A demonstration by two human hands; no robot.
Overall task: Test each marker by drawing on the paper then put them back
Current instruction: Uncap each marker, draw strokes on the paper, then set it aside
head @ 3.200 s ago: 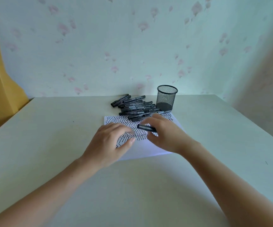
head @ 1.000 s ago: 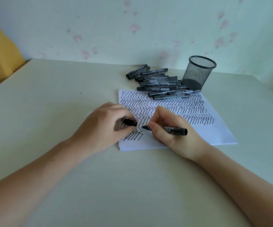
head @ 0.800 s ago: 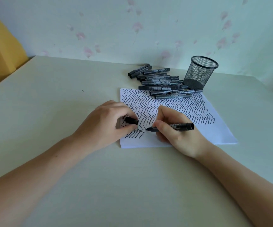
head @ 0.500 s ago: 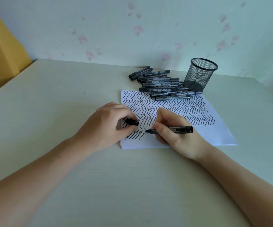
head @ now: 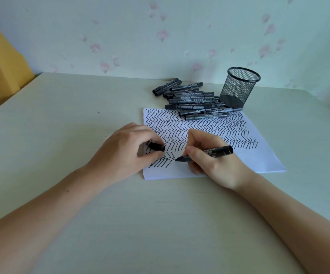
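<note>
One black marker (head: 215, 152) uncapped, right hand (head: 213, 155) pinching it; left hand (head: 126, 153) pinching cap (head: 157, 146).

Your left hand (head: 124, 153) sits at frame centre, palm down, fingers curled, thumb and forefinger pinching a small black cap (head: 156, 146). Your right hand (head: 211, 161), just right of it, grips a marker (head: 209, 152) in a writing hold, tip pointing left and down. Both forearms run in from the lower corners.

Black wire-mesh cup (head: 239, 88); matt paper (head: 259, 155); smooth table (head: 61, 125).
</note>
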